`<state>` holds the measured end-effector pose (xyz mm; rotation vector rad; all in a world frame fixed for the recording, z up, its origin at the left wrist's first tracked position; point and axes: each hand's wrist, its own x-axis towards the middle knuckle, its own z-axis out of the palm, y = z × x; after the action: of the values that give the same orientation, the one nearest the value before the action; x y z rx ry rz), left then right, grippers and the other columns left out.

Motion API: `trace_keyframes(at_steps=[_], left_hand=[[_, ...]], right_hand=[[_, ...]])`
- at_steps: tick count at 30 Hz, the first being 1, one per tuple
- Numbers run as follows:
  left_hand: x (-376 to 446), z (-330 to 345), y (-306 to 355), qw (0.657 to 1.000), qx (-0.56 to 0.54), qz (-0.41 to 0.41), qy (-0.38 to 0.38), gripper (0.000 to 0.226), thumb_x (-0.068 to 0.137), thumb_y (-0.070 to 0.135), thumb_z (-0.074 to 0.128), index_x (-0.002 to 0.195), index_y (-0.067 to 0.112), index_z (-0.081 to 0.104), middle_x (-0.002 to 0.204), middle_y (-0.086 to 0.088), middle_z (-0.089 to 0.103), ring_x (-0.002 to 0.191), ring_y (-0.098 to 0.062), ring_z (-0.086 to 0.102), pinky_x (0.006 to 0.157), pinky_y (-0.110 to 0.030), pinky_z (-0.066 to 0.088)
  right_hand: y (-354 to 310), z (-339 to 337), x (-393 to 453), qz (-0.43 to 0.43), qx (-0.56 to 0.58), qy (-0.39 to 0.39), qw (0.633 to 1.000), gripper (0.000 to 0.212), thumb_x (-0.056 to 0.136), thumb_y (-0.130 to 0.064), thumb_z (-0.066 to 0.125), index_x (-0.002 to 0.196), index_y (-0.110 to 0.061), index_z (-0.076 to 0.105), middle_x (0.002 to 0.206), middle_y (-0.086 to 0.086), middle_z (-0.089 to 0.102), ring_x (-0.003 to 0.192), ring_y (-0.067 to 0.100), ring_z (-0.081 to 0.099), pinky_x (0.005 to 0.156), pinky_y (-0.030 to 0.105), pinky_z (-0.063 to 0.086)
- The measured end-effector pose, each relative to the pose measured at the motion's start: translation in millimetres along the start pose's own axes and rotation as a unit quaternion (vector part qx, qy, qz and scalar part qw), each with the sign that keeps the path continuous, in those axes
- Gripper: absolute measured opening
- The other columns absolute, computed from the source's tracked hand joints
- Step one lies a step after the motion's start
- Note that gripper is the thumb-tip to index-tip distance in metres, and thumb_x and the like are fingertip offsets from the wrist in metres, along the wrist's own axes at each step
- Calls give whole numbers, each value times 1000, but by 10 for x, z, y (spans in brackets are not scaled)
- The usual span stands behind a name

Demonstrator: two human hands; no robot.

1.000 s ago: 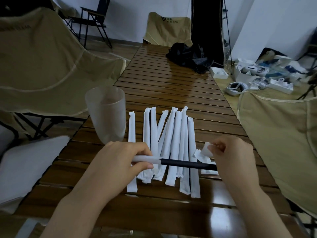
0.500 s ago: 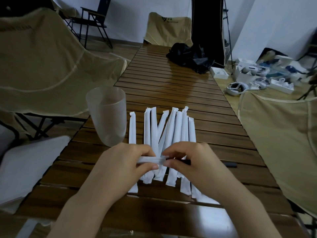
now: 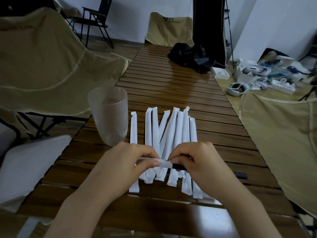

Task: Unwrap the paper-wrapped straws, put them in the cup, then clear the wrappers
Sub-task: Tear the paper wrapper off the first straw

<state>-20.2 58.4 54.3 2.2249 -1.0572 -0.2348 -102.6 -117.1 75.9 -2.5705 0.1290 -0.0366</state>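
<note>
Several white paper-wrapped straws lie side by side on the slatted wooden table. A frosted translucent cup stands upright to their left. Above the near ends of the row I hold a black straw crosswise; its right tip pokes out past my right hand. My left hand pinches the white wrapper still on the straw's left part. My right hand pinches the straw right beside the wrapper's open edge. A loose wrapper piece shows under my right wrist.
Tan folding chairs flank the table on the left and right, with another at the far end. A black bag lies far back on the table. White boxes and headsets litter the floor at right.
My right hand let go of the torn wrapper piece and moved left along the bare straw until it met my left hand at the wrapper's edge. The left hand stayed put.
</note>
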Motion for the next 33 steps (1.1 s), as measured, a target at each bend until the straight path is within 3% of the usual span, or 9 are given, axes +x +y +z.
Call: trace_keyframes(at_steps=[6, 10, 14, 18, 20, 22, 26, 29, 33], left_hand=[[29, -4, 26, 999, -39, 16, 19, 24, 83, 50, 55, 94, 36, 72, 75, 24, 64, 93, 4, 59, 73, -8, 46], [55, -2, 62, 999, -27, 32, 21, 37, 75, 53, 52, 99, 32, 72, 79, 19, 66, 99, 5, 53, 77, -3, 40], [65, -20, 72, 998, -32, 46, 36, 31, 79, 43, 60, 99, 24, 75, 82, 8, 71, 102, 4, 50, 75, -1, 39], [29, -20, 34, 998, -3, 23, 64, 13, 81, 42, 66, 94, 41, 69, 82, 23, 67, 101, 6, 52, 66, -5, 43], [9, -25, 44, 995, 21, 35, 94, 9, 79, 51, 66, 87, 46, 65, 76, 24, 65, 94, 5, 56, 64, -10, 46], [33, -18, 36, 993, 3, 48, 111, 13, 78, 51, 69, 82, 38, 70, 70, 16, 67, 88, -2, 60, 74, -14, 47], [86, 5, 101, 986, -19, 104, 125, 10, 75, 25, 74, 73, 16, 75, 60, 6, 67, 70, -5, 61, 58, 1, 40], [73, 33, 95, 988, -28, 68, 139, 11, 81, 29, 72, 72, 22, 73, 68, 8, 69, 73, -12, 64, 60, -16, 50], [121, 47, 100, 985, 26, 86, 149, 9, 75, 32, 67, 72, 26, 73, 62, 9, 64, 68, -13, 56, 52, -14, 38]], right_hand=[[-14, 19, -34, 41, 47, 46, 997, 22, 93, -9, 55, 80, -23, 66, 65, -12, 59, 53, -1, 58, 49, 11, 41], [-10, 57, -30, 66, 61, 70, 993, 26, 93, -10, 55, 75, -28, 60, 66, -12, 59, 54, 7, 62, 48, 10, 42], [-21, 50, -34, 62, 82, 75, 992, 29, 93, -12, 57, 72, -33, 57, 68, -11, 62, 59, 9, 63, 49, 12, 43], [-44, 29, -36, 31, 105, 37, 993, 7, 89, -22, 63, 88, -29, 65, 78, -11, 65, 64, 6, 65, 55, 14, 45], [-43, 31, -29, 35, 110, 53, 992, 7, 88, -22, 64, 85, -27, 68, 76, -10, 66, 63, 5, 65, 55, 13, 45], [-44, 40, -23, 44, 115, 80, 989, 13, 88, -21, 64, 78, -28, 67, 71, -8, 67, 62, 6, 65, 57, 17, 49], [-49, 88, -25, 54, 111, 133, 983, 27, 89, -17, 64, 67, -33, 62, 64, -11, 64, 60, 8, 63, 53, 20, 48], [-75, 120, -27, 78, 122, 155, 977, 28, 89, -15, 63, 65, -29, 62, 58, -10, 62, 52, 6, 58, 45, 14, 36], [-113, 171, -20, 115, 147, 183, 965, 30, 88, -12, 62, 63, -27, 62, 63, -6, 63, 60, 15, 65, 49, 34, 50]])
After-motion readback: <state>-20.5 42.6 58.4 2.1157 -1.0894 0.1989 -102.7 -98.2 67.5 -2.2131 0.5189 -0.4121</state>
